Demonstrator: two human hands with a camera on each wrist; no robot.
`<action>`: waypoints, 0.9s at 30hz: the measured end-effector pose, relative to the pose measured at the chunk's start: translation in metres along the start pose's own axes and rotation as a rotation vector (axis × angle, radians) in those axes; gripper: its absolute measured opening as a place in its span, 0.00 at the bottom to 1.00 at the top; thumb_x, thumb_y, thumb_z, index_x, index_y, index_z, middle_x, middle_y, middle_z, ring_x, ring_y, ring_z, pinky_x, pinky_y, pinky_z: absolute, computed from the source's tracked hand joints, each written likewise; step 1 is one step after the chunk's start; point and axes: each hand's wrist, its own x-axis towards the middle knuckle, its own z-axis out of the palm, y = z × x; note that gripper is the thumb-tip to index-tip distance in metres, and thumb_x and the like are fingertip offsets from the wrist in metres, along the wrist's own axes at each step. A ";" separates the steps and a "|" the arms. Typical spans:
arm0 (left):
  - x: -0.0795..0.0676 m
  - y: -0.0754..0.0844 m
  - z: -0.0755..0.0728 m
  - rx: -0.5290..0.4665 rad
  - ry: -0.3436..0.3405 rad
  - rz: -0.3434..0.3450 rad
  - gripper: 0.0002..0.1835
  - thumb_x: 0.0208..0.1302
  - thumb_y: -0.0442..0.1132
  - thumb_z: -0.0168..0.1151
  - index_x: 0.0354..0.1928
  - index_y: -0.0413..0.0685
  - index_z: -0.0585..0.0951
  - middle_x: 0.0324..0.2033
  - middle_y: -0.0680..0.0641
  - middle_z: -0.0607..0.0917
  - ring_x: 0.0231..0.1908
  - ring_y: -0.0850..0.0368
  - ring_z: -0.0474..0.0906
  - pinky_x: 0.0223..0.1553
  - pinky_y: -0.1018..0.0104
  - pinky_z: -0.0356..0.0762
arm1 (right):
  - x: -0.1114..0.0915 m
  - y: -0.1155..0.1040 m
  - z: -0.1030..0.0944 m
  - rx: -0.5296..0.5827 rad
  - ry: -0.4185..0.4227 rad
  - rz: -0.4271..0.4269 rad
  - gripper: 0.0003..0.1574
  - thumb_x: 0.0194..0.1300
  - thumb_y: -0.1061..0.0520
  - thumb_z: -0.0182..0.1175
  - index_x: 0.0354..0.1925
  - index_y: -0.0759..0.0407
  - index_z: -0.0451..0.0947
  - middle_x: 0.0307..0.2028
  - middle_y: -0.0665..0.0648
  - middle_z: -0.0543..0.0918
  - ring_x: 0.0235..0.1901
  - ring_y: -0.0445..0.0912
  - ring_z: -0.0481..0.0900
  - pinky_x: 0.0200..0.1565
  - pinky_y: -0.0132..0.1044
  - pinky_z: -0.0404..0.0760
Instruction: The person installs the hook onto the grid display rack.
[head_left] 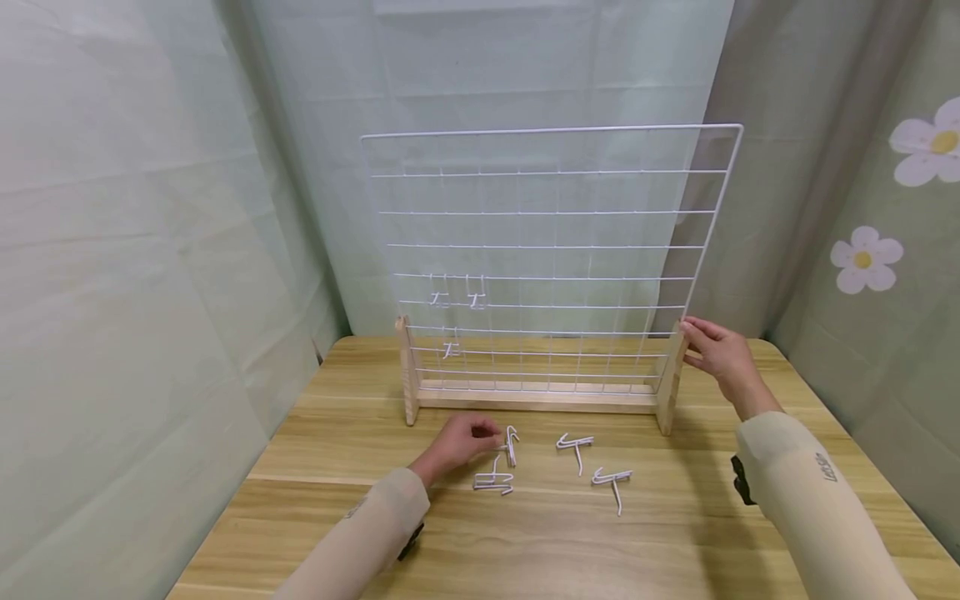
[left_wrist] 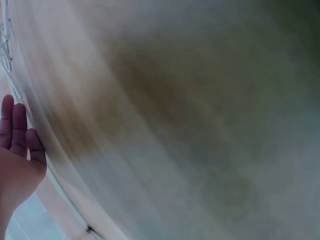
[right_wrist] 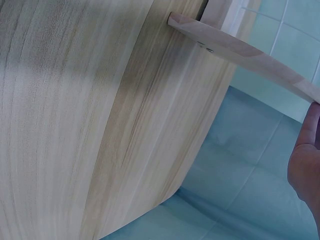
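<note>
A white wire grid panel stands upright in a wooden base with an upright at each end. My right hand holds the top of the right wooden upright, thumb in front; the right wrist view shows this upright with fingers at its end. My left hand is low over the table beside a white wire hook, its fingers loosely bent. In the left wrist view three fingers are relaxed; thumb and index are hidden. Another hook lies just nearer me.
Two more white hooks, one and another, lie right of centre on the wooden table. Hooks also hang on the grid's lower left. Pale curtains surround the table at the back and sides.
</note>
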 end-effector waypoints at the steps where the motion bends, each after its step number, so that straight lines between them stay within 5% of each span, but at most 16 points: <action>1: 0.000 0.000 0.000 -0.011 -0.007 -0.010 0.08 0.61 0.36 0.70 0.41 0.41 0.86 0.35 0.51 0.85 0.37 0.59 0.78 0.42 0.64 0.78 | 0.000 0.000 0.000 -0.022 0.002 0.001 0.41 0.71 0.41 0.56 0.71 0.66 0.63 0.48 0.43 0.77 0.48 0.36 0.74 0.45 0.28 0.80; 9: 0.001 -0.002 0.003 -0.050 -0.031 -0.025 0.09 0.59 0.34 0.71 0.42 0.40 0.86 0.34 0.51 0.85 0.36 0.60 0.77 0.41 0.65 0.77 | 0.000 0.000 0.001 -0.089 0.007 0.016 0.45 0.72 0.38 0.53 0.72 0.66 0.60 0.56 0.52 0.74 0.53 0.41 0.73 0.49 0.32 0.79; 18: 0.002 -0.002 0.009 -0.027 -0.022 0.000 0.07 0.58 0.34 0.72 0.37 0.39 0.86 0.29 0.53 0.84 0.32 0.62 0.74 0.36 0.68 0.74 | 0.001 0.001 0.001 -0.097 0.008 0.016 0.45 0.72 0.39 0.53 0.72 0.66 0.60 0.53 0.48 0.75 0.52 0.41 0.74 0.52 0.37 0.77; 27: 0.002 -0.001 0.014 0.039 -0.002 0.004 0.04 0.57 0.33 0.72 0.35 0.42 0.87 0.31 0.53 0.83 0.34 0.62 0.75 0.40 0.66 0.75 | -0.001 -0.001 0.002 -0.101 0.013 0.025 0.44 0.73 0.39 0.52 0.73 0.67 0.59 0.59 0.57 0.72 0.52 0.40 0.73 0.51 0.35 0.78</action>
